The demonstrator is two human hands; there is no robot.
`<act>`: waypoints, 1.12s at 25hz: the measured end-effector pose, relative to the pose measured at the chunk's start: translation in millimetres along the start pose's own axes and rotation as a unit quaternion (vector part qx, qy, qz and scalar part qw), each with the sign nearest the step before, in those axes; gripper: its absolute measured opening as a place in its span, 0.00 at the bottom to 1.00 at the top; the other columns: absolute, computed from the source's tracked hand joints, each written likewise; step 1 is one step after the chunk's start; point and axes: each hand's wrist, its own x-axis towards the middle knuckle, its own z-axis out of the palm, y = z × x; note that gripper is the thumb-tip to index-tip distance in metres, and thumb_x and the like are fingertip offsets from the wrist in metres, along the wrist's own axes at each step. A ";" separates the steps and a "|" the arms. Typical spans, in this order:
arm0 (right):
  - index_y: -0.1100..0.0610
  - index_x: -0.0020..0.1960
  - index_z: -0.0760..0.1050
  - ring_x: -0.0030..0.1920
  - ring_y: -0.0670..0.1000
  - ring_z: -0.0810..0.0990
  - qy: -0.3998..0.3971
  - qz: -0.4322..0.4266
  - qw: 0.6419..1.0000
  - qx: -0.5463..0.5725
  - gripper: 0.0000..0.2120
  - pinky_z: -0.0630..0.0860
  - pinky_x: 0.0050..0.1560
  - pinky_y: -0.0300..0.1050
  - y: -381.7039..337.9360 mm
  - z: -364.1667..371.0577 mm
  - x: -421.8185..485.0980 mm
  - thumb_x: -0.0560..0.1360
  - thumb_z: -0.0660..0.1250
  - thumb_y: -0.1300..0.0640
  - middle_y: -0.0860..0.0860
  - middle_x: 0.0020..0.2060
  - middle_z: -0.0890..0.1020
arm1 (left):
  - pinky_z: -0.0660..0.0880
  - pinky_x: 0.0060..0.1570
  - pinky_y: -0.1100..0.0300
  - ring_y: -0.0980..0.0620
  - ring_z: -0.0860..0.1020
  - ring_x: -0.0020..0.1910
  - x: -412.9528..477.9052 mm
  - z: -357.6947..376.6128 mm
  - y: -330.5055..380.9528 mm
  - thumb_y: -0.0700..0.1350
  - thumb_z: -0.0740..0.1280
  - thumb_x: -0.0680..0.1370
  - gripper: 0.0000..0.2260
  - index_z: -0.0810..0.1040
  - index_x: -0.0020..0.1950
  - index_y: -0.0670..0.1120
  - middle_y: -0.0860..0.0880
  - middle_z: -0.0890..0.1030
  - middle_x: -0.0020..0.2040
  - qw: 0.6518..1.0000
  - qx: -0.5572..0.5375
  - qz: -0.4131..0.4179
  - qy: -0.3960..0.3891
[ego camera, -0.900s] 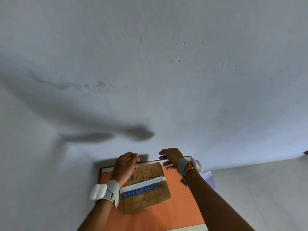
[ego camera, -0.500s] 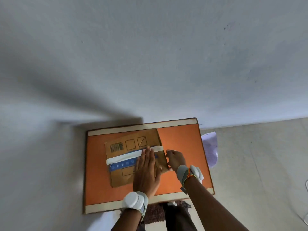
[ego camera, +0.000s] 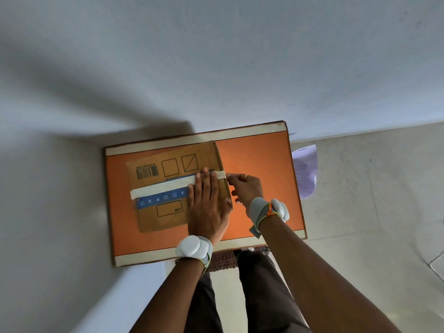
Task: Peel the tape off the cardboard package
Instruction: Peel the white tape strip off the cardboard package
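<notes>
Evidently the peel has barely begun. Head view: one cardboard package (ego camera: 168, 186) lies flat on the orange board (ego camera: 257, 155). One strip of pale tape (ego camera: 163, 187) crosses the package, adhered almost full length. The left hand (ego camera: 207, 207) presses flat and open on the package's right part. The right hand (ego camera: 245, 187), just beside the package's right edge, pinches the tape end. Count: one package, one pale strip, two hands.

Left hand (ego camera: 208, 207) flat on cardboard package (ego camera: 168, 186); right hand (ego camera: 245, 188) pinches tape (ego camera: 165, 187) end (package's right edge)
</notes>
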 end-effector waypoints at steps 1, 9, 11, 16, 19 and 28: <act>0.55 0.38 0.81 0.26 0.50 0.72 -0.008 0.014 1.000 0.009 0.09 0.68 0.23 0.38 1.8 -0.4 4.3 0.73 0.72 0.51 0.54 0.32 0.79 | 0.56 0.76 0.41 0.42 0.52 0.80 -0.1 1.7 0.1 0.57 0.44 0.82 0.30 0.53 0.80 0.43 0.41 0.53 0.81 1.000 0.007 -0.001 0.003; 0.60 0.33 0.71 0.27 0.55 0.70 -0.129 0.015 0.984 -0.125 0.17 0.74 0.33 0.47 -16.4 -2.0 17.3 0.77 0.59 0.51 0.55 0.27 0.72 | 0.54 0.77 0.42 0.42 0.51 0.80 1.4 6.6 1.0 0.57 0.41 0.81 0.30 0.52 0.80 0.42 0.41 0.52 0.81 0.999 0.021 -0.002 0.025; 0.59 0.39 0.71 0.30 0.55 0.71 -0.145 -0.012 0.980 -0.134 0.16 0.74 0.35 0.49 -17.9 -3.2 14.2 0.79 0.56 0.50 0.55 0.32 0.72 | 0.53 0.77 0.42 0.42 0.51 0.80 1.1 6.2 0.1 0.57 0.41 0.81 0.30 0.53 0.80 0.42 0.41 0.53 0.81 0.999 0.011 0.002 0.033; 0.59 0.45 0.70 0.35 0.52 0.69 -0.127 -0.106 0.984 -0.065 0.12 0.69 0.34 0.49 -22.5 -20.1 -11.7 0.83 0.55 0.53 0.54 0.36 0.70 | 0.52 0.77 0.43 0.43 0.52 0.80 2.2 4.2 -0.3 0.56 0.49 0.81 0.29 0.55 0.79 0.43 0.43 0.55 0.81 0.998 -0.036 0.010 0.049; 0.56 0.41 0.71 0.36 0.54 0.69 -0.139 -0.150 0.971 -0.122 0.14 0.68 0.39 0.51 -25.0 -13.9 -32.3 0.82 0.55 0.53 0.54 0.34 0.71 | 0.49 0.78 0.45 0.46 0.52 0.80 4.8 -3.1 -5.6 0.56 0.55 0.80 0.29 0.59 0.78 0.45 0.45 0.57 0.80 0.985 -0.158 0.014 0.067; 0.53 0.39 0.72 0.30 0.42 0.72 -0.118 -0.169 0.978 -0.038 0.15 0.69 0.34 0.36 -29.1 13.6 -64.6 0.83 0.56 0.57 0.46 0.31 0.74 | 0.76 0.63 0.58 0.49 0.76 0.67 25.7 -27.4 0.1 0.33 0.72 0.72 0.12 0.81 0.56 0.34 0.37 0.81 0.60 0.722 -0.633 -0.240 0.143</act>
